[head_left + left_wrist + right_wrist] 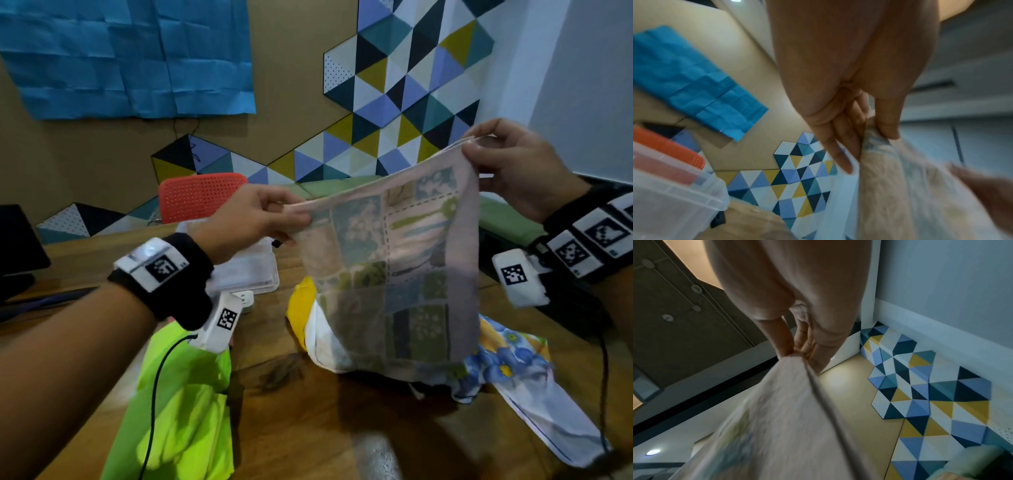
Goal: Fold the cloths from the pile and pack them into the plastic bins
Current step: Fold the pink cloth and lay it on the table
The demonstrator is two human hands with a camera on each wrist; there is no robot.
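L hand (250, 219): pinches top-left corner of thin pale-pink patchwork-print cloth (394, 274), thumb over fingers.
R hand (513, 168): pinches top-right corner, higher.
Cloth: hangs spread btwn hands, above wooden table (308, 428).
Pile (496, 356): under cloth, yellow, white & blue-flower fabrics.
Clear plastic bin (246, 270): 10 o'clock of pile.
Lime-green cloth (185, 411): 8 o'clock, flat on table.

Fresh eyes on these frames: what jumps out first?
The patchwork-print cloth held up in mid-air at centre, the left hand and right hand each pinching a top corner. Under it on the wooden table lies the pile of cloths, with a neon green cloth at near left and a clear plastic bin behind the left wrist.
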